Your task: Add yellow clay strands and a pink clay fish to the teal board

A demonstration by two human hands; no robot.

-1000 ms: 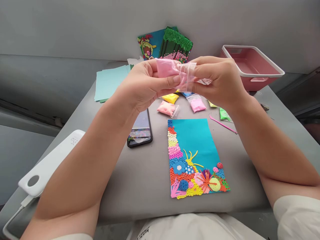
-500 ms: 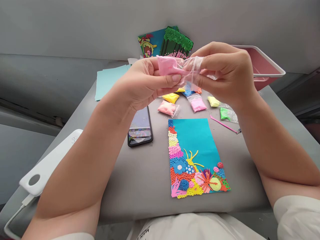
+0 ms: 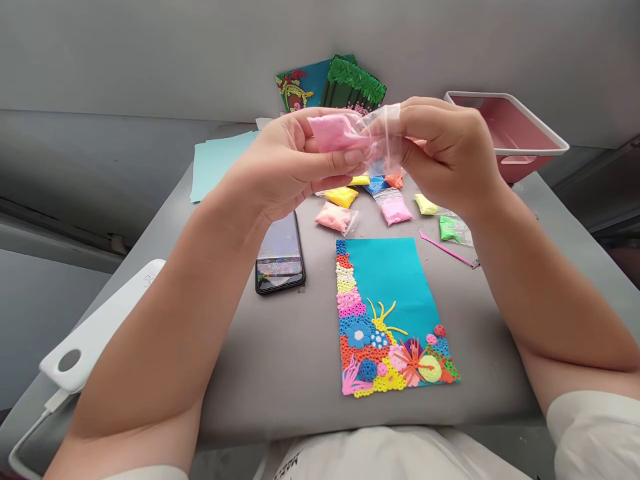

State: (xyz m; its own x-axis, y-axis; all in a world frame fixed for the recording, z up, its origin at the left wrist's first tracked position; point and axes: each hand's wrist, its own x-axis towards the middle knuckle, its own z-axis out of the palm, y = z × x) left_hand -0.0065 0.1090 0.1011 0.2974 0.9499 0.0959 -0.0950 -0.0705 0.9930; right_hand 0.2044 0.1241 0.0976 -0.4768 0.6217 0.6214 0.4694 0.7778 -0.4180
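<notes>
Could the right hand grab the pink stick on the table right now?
Probably not this instant: the right hand is busy at the clear end of the raised pink bag. If freed, likely yes: the pink stick lies on the table below, with nothing seen on top.

I'm sitting at a crafting spot, whether in a home or a workshop I can't tell. My grey tabletop (image 3: 280, 360) carries a decorated blue card (image 3: 393, 313), small bags of bright, clay-like stuff (image 3: 397, 209) and pale blue sheets (image 3: 220, 165), with finished-looking craft pictures (image 3: 355, 83) by the plain wall (image 3: 175, 53).
</notes>
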